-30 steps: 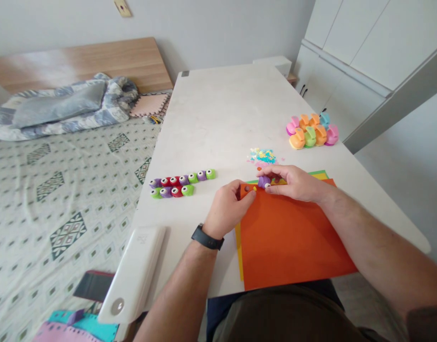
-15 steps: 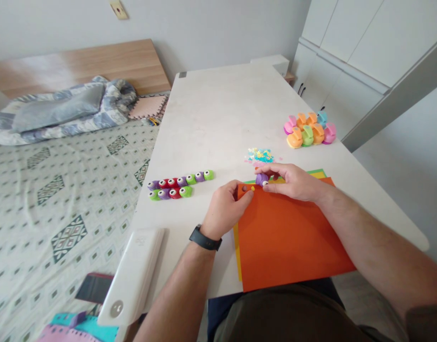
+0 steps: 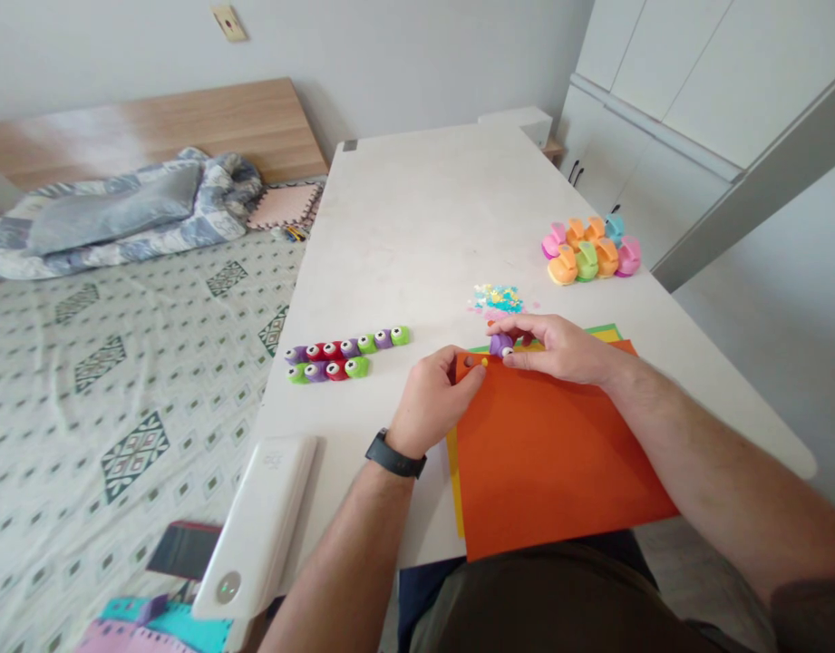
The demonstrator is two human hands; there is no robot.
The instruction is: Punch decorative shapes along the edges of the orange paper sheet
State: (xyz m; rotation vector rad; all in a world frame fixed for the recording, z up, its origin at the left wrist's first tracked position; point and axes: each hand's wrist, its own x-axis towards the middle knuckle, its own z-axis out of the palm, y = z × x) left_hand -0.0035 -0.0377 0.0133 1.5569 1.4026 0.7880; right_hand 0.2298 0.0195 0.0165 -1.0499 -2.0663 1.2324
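A small purple craft punch (image 3: 501, 345) sits at the far edge of the orange paper (image 3: 559, 453), between the thumb and fingers of my right hand (image 3: 549, 346). My left hand (image 3: 436, 399), with a dark band on its wrist, pinches the same paper near its far left corner, thumb on top and fingertips hidden. Two punched holes show in the paper beside my left thumb, one with yellow in it. Yellow paper (image 3: 456, 490) and green paper (image 3: 606, 328) peek out from under the orange one. Just beyond the punch lies a pile of small coloured paper cutouts (image 3: 499, 297).
Two rows of small punches (image 3: 349, 347) in purple, red and green stand on the left of the white table (image 3: 417, 218). Bigger pastel punches (image 3: 587, 258) cluster at the right edge. A long white device (image 3: 260, 526) lies at the near left edge, beside the bed (image 3: 186, 363).
Both hands hold nearly the same places on the punch and paper. The whole view has shifted very slightly; nothing else has visibly moved.
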